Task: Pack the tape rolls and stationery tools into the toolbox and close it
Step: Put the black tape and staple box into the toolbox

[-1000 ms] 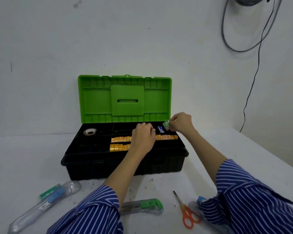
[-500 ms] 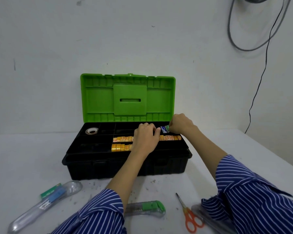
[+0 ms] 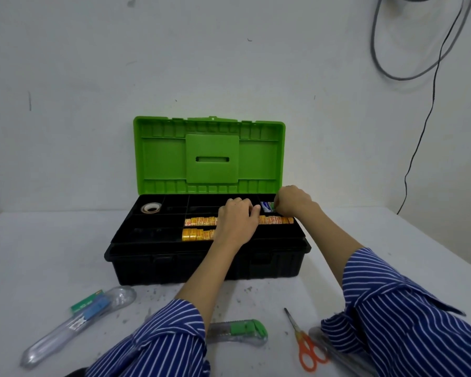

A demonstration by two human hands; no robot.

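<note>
Plainly the biggest hazard is the toolbox (image 3: 207, 263) itself: its green lid (image 3: 210, 156) stands upright against the wall behind both hands, and a knock to the black tray could bring it down on them. The box sits on the bench (image 3: 38, 254) with much still outside it, namely a clear packaged tool (image 3: 76, 322) at the near left, a green utility knife (image 3: 237, 330) near the left sleeve, and orange scissors (image 3: 306, 346) by the right sleeve; either sleeve could drag these off the edge, and the scissors' points and the knife would call for care when lifted. Two rows of yellow tape rolls (image 3: 199, 227) fill the middle troughs, and the left hand (image 3: 237, 221) rests over them with fingers bent down toward a blue-and-green packet (image 3: 267, 205) in the back right compartment; pressing there might tip the rolls out of line. The right hand (image 3: 292, 201) has its fingers curled at that packet, though I cannot tell whether they pinch it. A lone clear tape roll (image 3: 150, 208) lies flat in the back left compartment, apart from everything.
</note>
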